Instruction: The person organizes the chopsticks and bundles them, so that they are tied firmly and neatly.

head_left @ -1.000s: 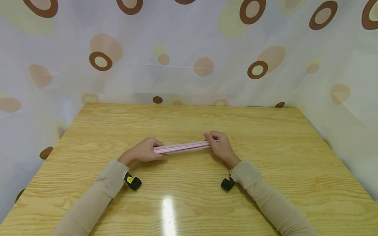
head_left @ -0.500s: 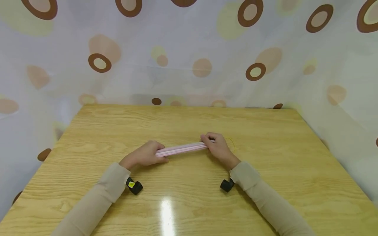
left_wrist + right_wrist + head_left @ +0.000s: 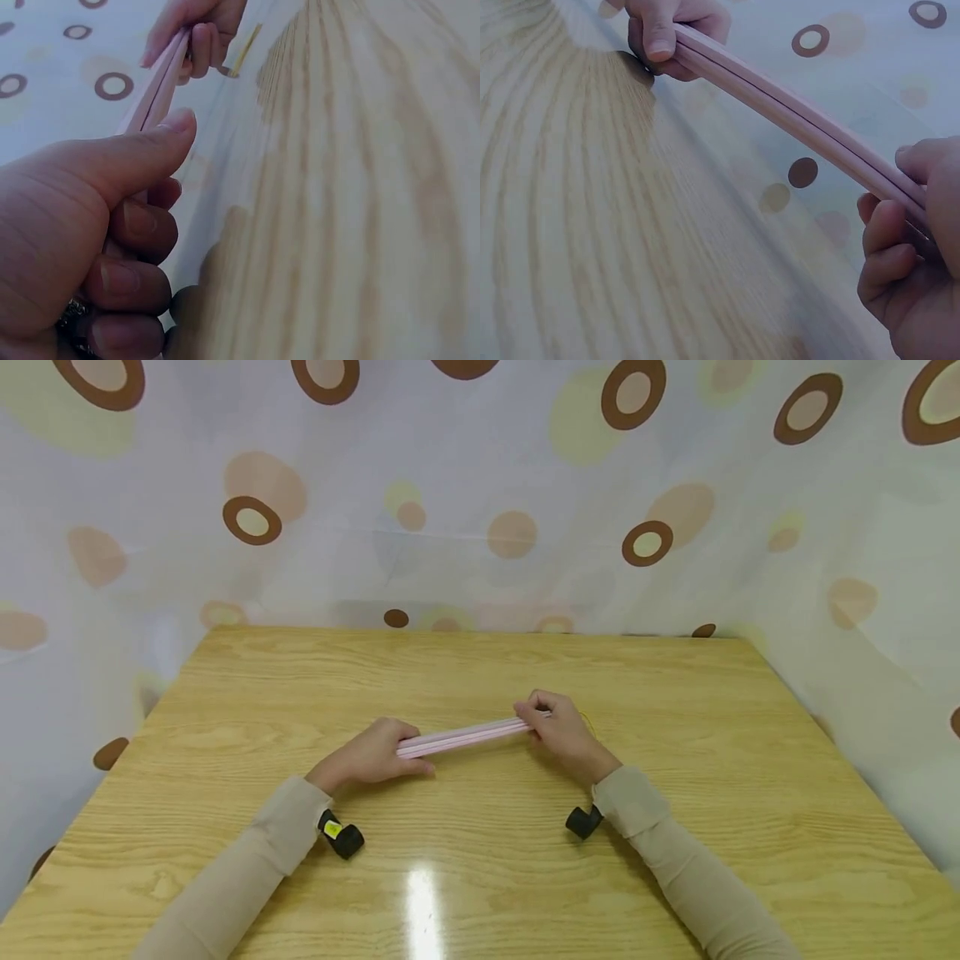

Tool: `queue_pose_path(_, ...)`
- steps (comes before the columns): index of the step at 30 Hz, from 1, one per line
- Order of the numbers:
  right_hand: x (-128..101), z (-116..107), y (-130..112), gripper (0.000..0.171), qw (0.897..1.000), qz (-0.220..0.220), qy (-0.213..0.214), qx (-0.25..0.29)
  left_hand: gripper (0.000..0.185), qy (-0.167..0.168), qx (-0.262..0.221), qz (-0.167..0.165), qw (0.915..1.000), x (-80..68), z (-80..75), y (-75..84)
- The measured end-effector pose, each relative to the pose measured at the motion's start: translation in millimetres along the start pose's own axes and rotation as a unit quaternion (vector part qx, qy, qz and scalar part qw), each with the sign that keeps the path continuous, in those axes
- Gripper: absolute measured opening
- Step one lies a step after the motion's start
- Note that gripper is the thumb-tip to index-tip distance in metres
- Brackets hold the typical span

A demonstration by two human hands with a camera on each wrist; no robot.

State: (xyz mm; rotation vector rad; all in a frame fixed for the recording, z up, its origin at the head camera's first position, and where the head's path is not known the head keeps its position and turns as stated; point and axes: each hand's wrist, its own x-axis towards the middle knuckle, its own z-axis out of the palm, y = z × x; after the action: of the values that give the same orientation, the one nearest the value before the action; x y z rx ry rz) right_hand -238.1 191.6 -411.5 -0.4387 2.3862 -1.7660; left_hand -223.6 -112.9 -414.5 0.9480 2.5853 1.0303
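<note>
A bundle of long pink sticks [image 3: 467, 736] is held level just above the wooden table [image 3: 480, 677], one end in each hand. My left hand [image 3: 372, 755] grips its left end, thumb on top and fingers curled beneath [image 3: 135, 247]. My right hand [image 3: 561, 732] grips the right end, fingers wrapped round the pink sticks [image 3: 795, 112]. A thin yellow rubber band [image 3: 244, 49] lies by the right hand, mostly hidden behind that hand in the head view.
A spotted curtain [image 3: 480, 485] closes off the table at the back and both sides. Small black cameras sit at the left wrist [image 3: 341, 836] and right wrist [image 3: 583, 821]. Bare wood surrounds the hands.
The right end of the sticks has risen a little, so the bundle tilts up to the right. Both hands keep their grip and have shifted slightly right.
</note>
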Motion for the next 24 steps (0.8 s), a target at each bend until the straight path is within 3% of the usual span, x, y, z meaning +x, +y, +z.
queue_pose_path(6, 3.1, -30.3, -4.5, 0.041, 0.998, -0.004, -0.055, -0.041, 0.025, 0.005, -0.008, 0.002, 0.9999, 3.3, -2.1, -1.1)
queue_pose_path(13, 2.8, -67.2, -0.8, 0.041, 0.995, -0.002, -0.024, -0.098, 0.025, -0.013, 0.001, 0.004, 0.9999, 6.1, -2.1, 0.5)
queue_pose_path(16, 2.7, -76.3, 6.3, 0.033, 0.984, -0.001, -0.016, -0.178, 0.026, -0.017, 0.006, 0.001, 0.9998, 5.0, -1.7, 1.0)
queue_pose_path(20, 2.7, -82.5, 12.6, 0.023, 0.959, 0.001, -0.036, -0.28, 0.025, -0.017, 0.009, -0.001, 0.9998, 2.4, -1.9, 1.0)
queue_pose_path(24, 0.9, -87.3, 15.8, 0.021, 0.944, 0.003, -0.057, -0.326, 0.025, -0.016, 0.009, 0.001, 0.9998, 1.3, -2.9, 2.3)
